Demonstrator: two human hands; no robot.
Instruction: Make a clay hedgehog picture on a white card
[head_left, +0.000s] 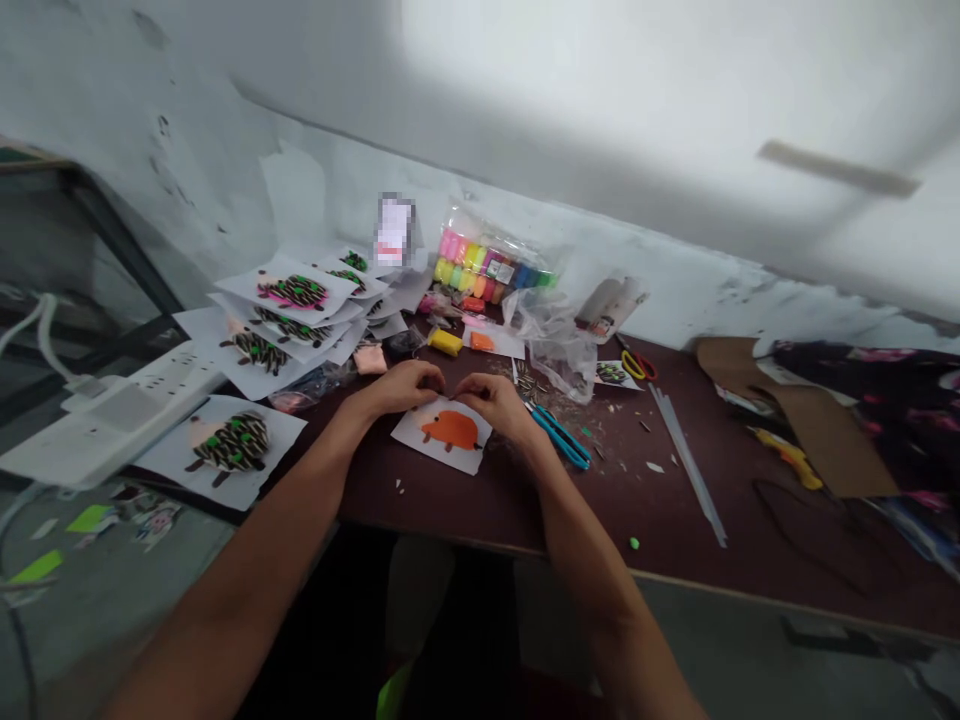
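Observation:
A white paper card [450,463] lies in front of me with an orange clay hedgehog shape [453,430] on it, with a dark eye and brown feet. My left hand [409,387] is at the card's upper left edge, fingers curled together. Near the upper right edge, my right hand [491,400] has thumb and fingers pinched. Whatever is between the fingertips of either hand is too small to make out. Beside my right wrist lie blue-handled pliers [559,437]. Behind the hands are a yellow clay block [445,342] and an orange clay piece [482,342] on paper.
Finished-looking hedgehog cards [292,290] pile up at left; another card [229,445] lies by the power strip [112,420]. Behind are a multicoloured clay pack [487,268] and plastic bag [562,350]. Scissors [637,365], glue sticks [688,465] and a yellow glue gun [787,455] lie right.

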